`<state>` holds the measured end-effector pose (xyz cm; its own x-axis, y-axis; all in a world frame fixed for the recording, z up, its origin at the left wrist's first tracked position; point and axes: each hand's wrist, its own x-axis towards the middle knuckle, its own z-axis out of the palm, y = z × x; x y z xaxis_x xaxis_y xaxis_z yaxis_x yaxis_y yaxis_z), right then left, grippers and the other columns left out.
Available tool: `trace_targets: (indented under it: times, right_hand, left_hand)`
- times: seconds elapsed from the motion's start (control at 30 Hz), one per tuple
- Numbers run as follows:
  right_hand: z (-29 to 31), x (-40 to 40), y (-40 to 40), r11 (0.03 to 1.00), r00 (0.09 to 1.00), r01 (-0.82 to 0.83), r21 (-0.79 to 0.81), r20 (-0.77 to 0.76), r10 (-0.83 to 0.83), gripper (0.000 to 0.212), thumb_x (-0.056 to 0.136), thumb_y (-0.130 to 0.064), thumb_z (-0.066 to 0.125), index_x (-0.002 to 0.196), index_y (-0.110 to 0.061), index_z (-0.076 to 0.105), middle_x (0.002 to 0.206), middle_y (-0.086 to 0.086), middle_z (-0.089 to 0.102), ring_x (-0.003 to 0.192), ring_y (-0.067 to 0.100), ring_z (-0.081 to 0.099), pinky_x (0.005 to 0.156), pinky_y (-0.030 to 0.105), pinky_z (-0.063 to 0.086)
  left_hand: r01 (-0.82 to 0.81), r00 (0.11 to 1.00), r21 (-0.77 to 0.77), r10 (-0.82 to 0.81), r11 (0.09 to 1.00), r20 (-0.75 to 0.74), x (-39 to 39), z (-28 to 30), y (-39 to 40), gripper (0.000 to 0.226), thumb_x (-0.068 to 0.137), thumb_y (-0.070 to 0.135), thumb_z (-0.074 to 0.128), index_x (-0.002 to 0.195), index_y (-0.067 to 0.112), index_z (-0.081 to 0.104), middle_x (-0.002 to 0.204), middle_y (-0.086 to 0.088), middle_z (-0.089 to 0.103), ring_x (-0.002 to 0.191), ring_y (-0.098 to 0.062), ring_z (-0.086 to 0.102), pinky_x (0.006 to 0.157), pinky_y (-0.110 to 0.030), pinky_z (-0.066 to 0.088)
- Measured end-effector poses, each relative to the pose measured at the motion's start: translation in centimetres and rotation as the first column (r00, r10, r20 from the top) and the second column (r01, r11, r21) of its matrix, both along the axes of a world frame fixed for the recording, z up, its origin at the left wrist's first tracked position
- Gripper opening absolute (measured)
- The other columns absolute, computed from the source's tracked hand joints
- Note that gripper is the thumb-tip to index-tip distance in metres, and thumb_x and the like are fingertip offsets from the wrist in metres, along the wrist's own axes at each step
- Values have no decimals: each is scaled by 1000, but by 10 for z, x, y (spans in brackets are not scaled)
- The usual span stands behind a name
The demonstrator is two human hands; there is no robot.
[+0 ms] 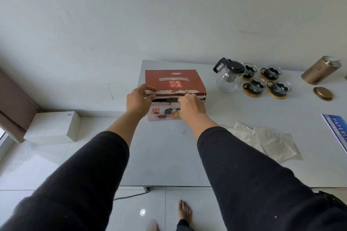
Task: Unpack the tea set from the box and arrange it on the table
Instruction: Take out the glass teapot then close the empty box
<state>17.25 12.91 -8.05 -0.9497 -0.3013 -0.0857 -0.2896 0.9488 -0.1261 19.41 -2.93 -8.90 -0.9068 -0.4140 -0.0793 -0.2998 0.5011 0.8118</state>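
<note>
your left hand (138, 99) reaches forward on a straight arm and grips the near left corner of the box (174, 84) lid, thumb on top of the torn white edge, fingers curled under it. your right hand (191, 104) reaches in beside it and pinches the same near edge at its middle, knuckles toward you. both sleeves are black and pulled back from the wrists.

the box sits at 12 o'clock on the table (169, 155), close to its far left corner. its red lid is nearly down; a dark slit shows under the near edge, and what lies inside cannot be told.

at 2 o'clock from the box stands the glass teapot (228, 77) with a black lid and handle. just beside it, at its 3 o'clock, four glass cups (266, 80) sit on round wooden coasters, each cup with a dark liner. farther toward 3 o'clock a gold tin (321, 70) lies tilted, its lid (323, 93) flat on the table near it. at 4 o'clock from the box lie silver pouches (266, 140).
</note>
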Motion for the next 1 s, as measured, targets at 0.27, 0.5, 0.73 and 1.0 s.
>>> trace_targets:
  times: [0.27, 0.5, 0.73, 1.0]
  right_hand:
    - [-7, -2, 0, 1000, 1000, -16, 19, -1, 16, 34, 89, 5, 54, 120, -4, 66, 130, 13, 55, 121, 29, 51, 92, 37, 52]
    - [-7, -3, 1, 1000, 999, 9, 13, -33, -8, 30, 92, 1, 53, 118, -5, 67, 123, 11, 57, 114, 27, 53, 89, 34, 51]
    - [-2, -8, 1, 999, 996, -31, 16, -83, 32, 30, 92, -1, 55, 118, -8, 66, 117, 7, 58, 110, 25, 49, 84, 32, 47]
    - [-10, -12, 5, 980, 986, 103, -167, -111, -123, 18, 88, 2, 57, 104, -5, 64, 107, 8, 58, 102, 25, 54, 69, 29, 42]
  left_hand:
    - [-50, 999, -79, 50, 996, -8, -4, -11, 4, 19, 88, 13, 64, 105, 19, 69, 121, -9, 56, 97, -19, 60, 79, -19, 37]
    - [-19, 1000, -91, 18, 996, -10, -7, -16, 3, 17, 87, 18, 66, 103, 22, 70, 107, -7, 63, 97, -20, 60, 77, -22, 38]
    - [-22, 999, -133, 26, 991, 23, -10, -21, 3, 18, 87, 16, 65, 103, 22, 70, 113, -8, 59, 104, -24, 58, 82, -24, 39]
    - [6, 999, -222, -15, 975, -35, -8, -23, 3, 17, 88, 13, 64, 104, 14, 71, 134, -3, 45, 115, -22, 53, 87, -24, 40]
